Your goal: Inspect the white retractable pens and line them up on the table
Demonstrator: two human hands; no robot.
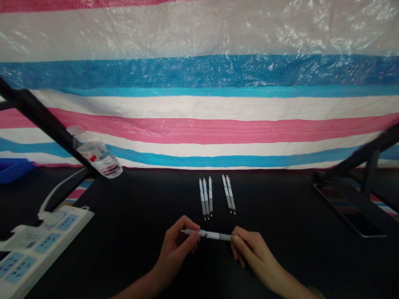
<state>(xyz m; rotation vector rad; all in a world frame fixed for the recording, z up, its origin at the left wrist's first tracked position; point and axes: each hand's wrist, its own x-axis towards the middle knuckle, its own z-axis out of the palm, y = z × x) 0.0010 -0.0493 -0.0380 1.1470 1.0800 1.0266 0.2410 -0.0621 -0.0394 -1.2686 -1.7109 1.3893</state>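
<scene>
A white pen with a grey grip (pixel 208 234) is held level between both hands, just above the black table (pixel 280 232). My left hand (pixel 177 249) pinches its left end. My right hand (pixel 249 251) pinches its right end. Beyond the hands, several matching pens lie side by side on the table: a group of three (pixel 206 197) and a pair (pixel 228 194) to their right, all pointing away from me.
A water bottle (pixel 98 155) stands at the back left beside a black slanted bar (pixel 40 118). A white power strip (pixel 34 245) lies at the left edge. A dark phone (pixel 349 209) lies at the right. A striped tarp (pixel 199 83) hangs behind.
</scene>
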